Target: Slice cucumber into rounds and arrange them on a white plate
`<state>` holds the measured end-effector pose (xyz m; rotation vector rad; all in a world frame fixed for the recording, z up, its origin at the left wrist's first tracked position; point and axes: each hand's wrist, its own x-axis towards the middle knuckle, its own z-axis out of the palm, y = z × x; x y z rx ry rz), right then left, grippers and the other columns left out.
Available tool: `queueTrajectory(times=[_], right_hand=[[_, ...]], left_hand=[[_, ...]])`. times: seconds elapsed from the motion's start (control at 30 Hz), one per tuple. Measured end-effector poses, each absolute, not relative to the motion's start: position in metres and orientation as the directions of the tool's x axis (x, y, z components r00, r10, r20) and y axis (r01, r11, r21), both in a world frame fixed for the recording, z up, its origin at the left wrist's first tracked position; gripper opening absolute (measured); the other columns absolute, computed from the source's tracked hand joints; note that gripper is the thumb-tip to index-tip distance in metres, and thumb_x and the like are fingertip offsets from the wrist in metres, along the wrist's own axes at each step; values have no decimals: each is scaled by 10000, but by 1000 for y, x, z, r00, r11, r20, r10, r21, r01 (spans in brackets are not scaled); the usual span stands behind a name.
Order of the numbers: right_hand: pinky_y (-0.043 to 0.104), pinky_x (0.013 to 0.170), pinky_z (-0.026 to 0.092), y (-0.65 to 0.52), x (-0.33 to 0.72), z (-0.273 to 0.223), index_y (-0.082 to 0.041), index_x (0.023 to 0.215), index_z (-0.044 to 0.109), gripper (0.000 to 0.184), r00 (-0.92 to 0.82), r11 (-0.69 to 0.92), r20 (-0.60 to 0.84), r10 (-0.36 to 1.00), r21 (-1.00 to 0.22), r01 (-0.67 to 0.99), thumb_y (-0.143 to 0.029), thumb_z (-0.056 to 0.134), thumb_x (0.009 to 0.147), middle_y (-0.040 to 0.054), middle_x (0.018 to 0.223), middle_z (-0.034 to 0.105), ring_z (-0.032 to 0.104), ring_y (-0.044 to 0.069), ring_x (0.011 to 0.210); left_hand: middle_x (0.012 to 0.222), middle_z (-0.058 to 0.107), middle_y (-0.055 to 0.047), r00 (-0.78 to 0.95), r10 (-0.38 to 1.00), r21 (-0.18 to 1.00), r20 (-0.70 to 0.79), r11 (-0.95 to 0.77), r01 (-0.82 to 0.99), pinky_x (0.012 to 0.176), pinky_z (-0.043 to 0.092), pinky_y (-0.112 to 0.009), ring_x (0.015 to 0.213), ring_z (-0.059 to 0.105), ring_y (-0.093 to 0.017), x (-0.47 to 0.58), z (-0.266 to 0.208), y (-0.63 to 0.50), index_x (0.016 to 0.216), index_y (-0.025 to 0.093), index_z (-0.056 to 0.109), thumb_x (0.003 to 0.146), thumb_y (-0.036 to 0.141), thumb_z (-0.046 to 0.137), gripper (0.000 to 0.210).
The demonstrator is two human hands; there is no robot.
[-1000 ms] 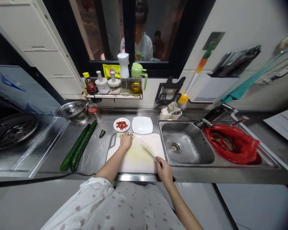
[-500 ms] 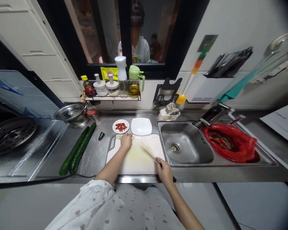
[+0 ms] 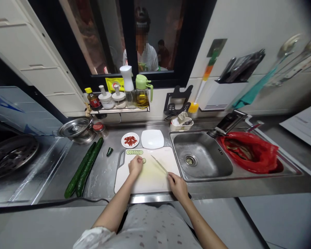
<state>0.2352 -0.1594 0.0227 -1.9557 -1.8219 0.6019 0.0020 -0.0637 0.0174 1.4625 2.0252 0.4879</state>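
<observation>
My left hand (image 3: 135, 165) is closed over the white cutting board (image 3: 152, 183), its fingertips pinching a thin cucumber slice (image 3: 144, 160). Along the board's top left edge, a row of overlapping cucumber slices (image 3: 134, 152) lies flat. A kitchen knife (image 3: 160, 164) is gripped in my right hand (image 3: 177, 185), its blade pointing up and left over the board. Behind the board stand a small plate of chopped red pieces (image 3: 130, 140) and a white square plate (image 3: 152, 139). Two whole cucumbers (image 3: 89, 169) and a cucumber end piece (image 3: 109, 151) lie on the counter at left.
To the right is a steel sink (image 3: 203, 155), with a red plastic bag (image 3: 251, 152) beyond it. A lidded pot (image 3: 76, 129) and a red-capped jar (image 3: 100, 129) stand back left. Above hangs a shelf with an oil bottle (image 3: 143, 91). A person (image 3: 145, 55) appears in the window.
My left hand has moved back toward me from the cucumber row, uncovering it, and now pinches one slice. The knife stays in my right hand over the board.
</observation>
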Motion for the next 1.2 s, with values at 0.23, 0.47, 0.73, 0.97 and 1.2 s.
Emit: queueTrajectory(times=[0.23, 0.47, 0.73, 0.97, 1.2], right_hand=[[270, 787, 425, -151, 225, 35, -227, 1091, 624, 397, -64, 3, -117, 991, -463, 886, -385, 290, 944, 47, 1052, 697, 635, 200, 968], [256, 692, 378, -148, 212, 48, -249, 1009, 621, 326, -133, 50, -256, 958, -306, 951, -369, 325, 942, 59, 926, 707, 643, 198, 864], [263, 706, 381, -143, 215, 56, -223, 990, 613, 294, -143, 77, -316, 938, -212, 974, -348, 353, 935, 84, 915, 703, 642, 200, 865], [280, 700, 388, -144, 215, 59, -207, 977, 608, 300, -157, 103, -322, 934, -178, 979, -332, 337, 942, 103, 906, 696, 648, 217, 857], [281, 713, 386, -142, 208, 66, -201, 1007, 592, 325, -169, 115, -368, 914, -165, 980, -340, 304, 955, 107, 937, 688, 644, 214, 883]], left_hand=[[820, 701, 17, -308, 922, 558, -235, 387, 734, 753, 366, -270, 827, 627, -169, -17, 7, -87, 894, 269, 617, 819, 276, 510, 131], [853, 701, -9, -270, 945, 519, -182, 326, 790, 801, 347, -307, 896, 616, -200, -14, 3, -93, 929, 276, 634, 815, 222, 478, 200], [861, 688, -27, -271, 946, 503, -177, 323, 801, 811, 334, -341, 929, 594, -226, -16, -1, -98, 925, 273, 646, 794, 273, 517, 184], [872, 685, -21, -257, 944, 525, -206, 329, 785, 833, 317, -358, 947, 589, -227, -18, 1, -98, 931, 274, 637, 794, 277, 529, 174], [853, 676, -15, -312, 924, 552, -219, 381, 741, 841, 309, -342, 929, 595, -210, -20, -1, -97, 1044, 254, 564, 801, 235, 524, 247]])
